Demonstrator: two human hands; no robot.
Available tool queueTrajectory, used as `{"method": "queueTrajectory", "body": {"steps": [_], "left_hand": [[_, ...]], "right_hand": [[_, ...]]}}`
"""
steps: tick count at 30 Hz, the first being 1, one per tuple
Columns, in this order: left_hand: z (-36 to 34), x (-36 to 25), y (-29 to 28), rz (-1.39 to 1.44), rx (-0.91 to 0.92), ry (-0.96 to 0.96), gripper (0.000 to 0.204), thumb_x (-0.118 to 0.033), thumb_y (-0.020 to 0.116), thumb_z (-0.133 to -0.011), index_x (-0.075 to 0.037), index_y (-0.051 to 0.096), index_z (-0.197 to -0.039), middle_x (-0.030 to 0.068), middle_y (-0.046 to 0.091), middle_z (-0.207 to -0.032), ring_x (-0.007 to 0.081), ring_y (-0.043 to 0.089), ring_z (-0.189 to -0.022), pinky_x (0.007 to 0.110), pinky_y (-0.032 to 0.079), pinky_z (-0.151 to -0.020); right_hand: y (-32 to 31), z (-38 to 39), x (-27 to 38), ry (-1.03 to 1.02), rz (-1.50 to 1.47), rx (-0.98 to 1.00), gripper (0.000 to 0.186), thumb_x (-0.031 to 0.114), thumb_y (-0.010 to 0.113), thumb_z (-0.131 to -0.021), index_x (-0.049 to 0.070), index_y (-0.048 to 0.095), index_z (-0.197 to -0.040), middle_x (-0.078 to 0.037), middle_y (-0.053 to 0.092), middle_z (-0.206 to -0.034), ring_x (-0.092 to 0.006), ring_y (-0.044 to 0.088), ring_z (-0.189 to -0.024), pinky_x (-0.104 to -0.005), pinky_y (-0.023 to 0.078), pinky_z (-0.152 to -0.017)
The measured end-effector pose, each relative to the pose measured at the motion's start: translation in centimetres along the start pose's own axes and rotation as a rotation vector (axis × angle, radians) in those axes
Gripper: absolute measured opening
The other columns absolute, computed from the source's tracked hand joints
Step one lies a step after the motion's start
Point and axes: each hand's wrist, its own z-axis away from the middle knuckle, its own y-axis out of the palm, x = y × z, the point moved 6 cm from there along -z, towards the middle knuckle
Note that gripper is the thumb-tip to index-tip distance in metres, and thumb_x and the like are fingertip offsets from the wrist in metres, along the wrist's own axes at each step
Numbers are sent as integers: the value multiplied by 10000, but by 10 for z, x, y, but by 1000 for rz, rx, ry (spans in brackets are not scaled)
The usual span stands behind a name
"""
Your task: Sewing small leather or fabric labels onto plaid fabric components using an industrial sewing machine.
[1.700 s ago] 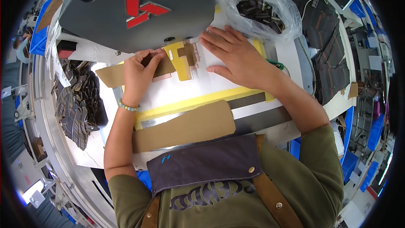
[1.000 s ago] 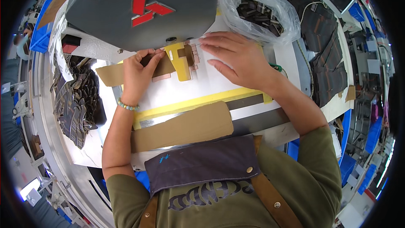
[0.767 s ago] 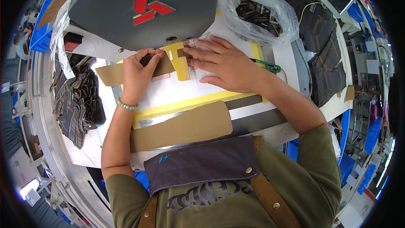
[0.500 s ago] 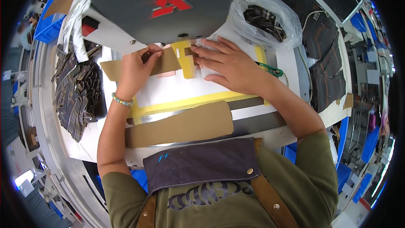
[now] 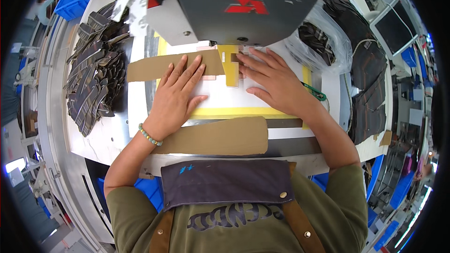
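My left hand [image 5: 179,86] lies flat with its fingers spread on a long brown cardboard piece [image 5: 145,68] under the front of a grey machine head [image 5: 234,23]. The right end of that cardboard meets a yellow template plate [image 5: 229,72]. To the right of the plate, my right hand [image 5: 276,80] rests palm down, fingers apart, its fingertips at the plate's right side. Pinkish strips [image 5: 208,78] show at the edges of the cardboard and plate. A second, wider cardboard piece [image 5: 220,136] lies nearer me, partly under my left wrist.
Dark striped fabric pieces [image 5: 91,79] are heaped at the left. A clear plastic bag [image 5: 340,49] of dark pieces and more dark cloth [image 5: 368,98] lie at the right. Green-handled snips [image 5: 314,92] sit beside my right wrist. A blue crate [image 5: 72,5] stands far left.
My left hand has gone from pinching the cardboard's edge near the machine to lying flat on it. My right hand stays beside the yellow plate. The whole view has shifted.
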Motion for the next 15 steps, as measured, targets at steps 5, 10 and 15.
{"method": "queueTrajectory", "body": {"steps": [5, 10, 15], "left_hand": [[13, 34, -6, 9, -58, -11, 710, -344, 676, -1053, -20, 469, -1649, 136, 369, -1784, 375, 279, -1667, 517, 251, -1348], [16, 99, -79, -73, -365, -134, 464, -209, 783, -982, -66, 695, -1414, 147, 611, -1583, 404, 497, -1521, 508, 421, -1231], [47, 257, -130, -301, -268, -568, 422, -116, 805, -924, -85, 745, -1341, 133, 734, -1379, 351, 665, -1292, 469, 547, -1091]], "right_hand": [[-9, -2, 8, -33, -23, 29, 540, 324, 712, -1027, 57, 640, -1492, -83, 490, -1706, -320, 367, -1615, -540, 264, -1341], [-8, 1, 4, 49, -4, 59, 506, 295, 702, -1032, 40, 649, -1466, -112, 504, -1688, -355, 394, -1594, -556, 283, -1327], [-10, -2, 7, 22, 0, 39, 495, 291, 703, -1032, 36, 657, -1454, -125, 516, -1675, -370, 407, -1585, -562, 293, -1321]]}}
